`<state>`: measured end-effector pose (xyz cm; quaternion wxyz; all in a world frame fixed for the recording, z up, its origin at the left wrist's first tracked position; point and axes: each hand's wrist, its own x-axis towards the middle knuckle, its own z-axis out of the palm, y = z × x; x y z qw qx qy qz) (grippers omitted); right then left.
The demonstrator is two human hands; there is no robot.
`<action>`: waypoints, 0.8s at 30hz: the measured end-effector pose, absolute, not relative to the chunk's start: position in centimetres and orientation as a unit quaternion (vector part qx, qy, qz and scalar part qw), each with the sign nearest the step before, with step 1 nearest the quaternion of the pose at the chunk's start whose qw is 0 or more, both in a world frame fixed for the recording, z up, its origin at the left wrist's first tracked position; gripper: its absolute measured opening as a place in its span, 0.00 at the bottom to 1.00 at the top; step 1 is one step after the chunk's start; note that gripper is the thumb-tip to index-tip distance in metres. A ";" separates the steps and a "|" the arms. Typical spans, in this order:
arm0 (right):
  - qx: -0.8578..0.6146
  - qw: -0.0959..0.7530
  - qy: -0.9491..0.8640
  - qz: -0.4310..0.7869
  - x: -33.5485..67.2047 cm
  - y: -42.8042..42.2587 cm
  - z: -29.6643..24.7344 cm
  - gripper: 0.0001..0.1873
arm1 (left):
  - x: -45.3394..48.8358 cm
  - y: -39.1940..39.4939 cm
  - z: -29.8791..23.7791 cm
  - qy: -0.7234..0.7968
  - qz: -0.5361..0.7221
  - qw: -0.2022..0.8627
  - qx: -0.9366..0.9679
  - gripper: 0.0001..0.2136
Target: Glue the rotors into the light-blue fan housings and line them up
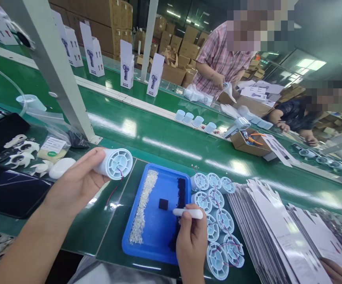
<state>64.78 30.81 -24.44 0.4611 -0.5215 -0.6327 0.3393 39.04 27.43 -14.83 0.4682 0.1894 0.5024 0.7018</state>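
My left hand (86, 173) is closed round a light-blue cylindrical plastic housing (119, 164). Its spoked end faces me, and a thin red wire (113, 195) hangs from it. Pinched in my right hand (192, 236) is a white pen-like stick (188, 213), its narrow tip pointing left over the blue tray (151, 254). Close to that tip lies a small black square pad (163, 204). Small white translucent pieces (143, 205) line the tray's left side; black pads (181, 191) line the right, partly hidden by my right hand.
Several light-blue housings (217, 258) with wires stand right of the tray, beside stacked flat cartons (265, 228). White fan parts (23, 152) lie at left near a metal post (52, 67). Across the green conveyor (159, 134), two people work; part of another hand (341, 272) shows bottom right.
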 end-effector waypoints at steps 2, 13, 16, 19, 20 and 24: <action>-0.499 0.482 -0.639 0.333 64.1 31.1 -24.2 0.13 | 39.4 27.5 -14.9 0.484 0.702 0.487 0.188 0.07; -0.369 0.637 -0.514 0.440 61.1 28.5 -18.5 0.06 | 43.1 27.3 -15.9 0.495 0.646 0.541 0.210 0.08; -0.367 0.646 -0.491 0.454 60.6 27.6 -17.6 0.06 | 44.3 27.3 -15.6 0.505 0.640 0.534 0.223 0.08; -0.366 0.645 -0.480 0.468 60.6 27.4 -17.6 0.06 | 45.1 27.2 -15.4 0.517 0.633 0.522 0.244 0.09; -0.363 0.647 -0.479 0.470 60.6 27.4 -17.7 0.06 | 45.3 27.1 -15.3 0.520 0.632 0.518 0.249 0.09; -0.361 0.643 -0.480 0.475 61.0 27.3 -17.8 0.07 | 46.0 26.9 -15.1 0.518 0.630 0.522 0.249 0.09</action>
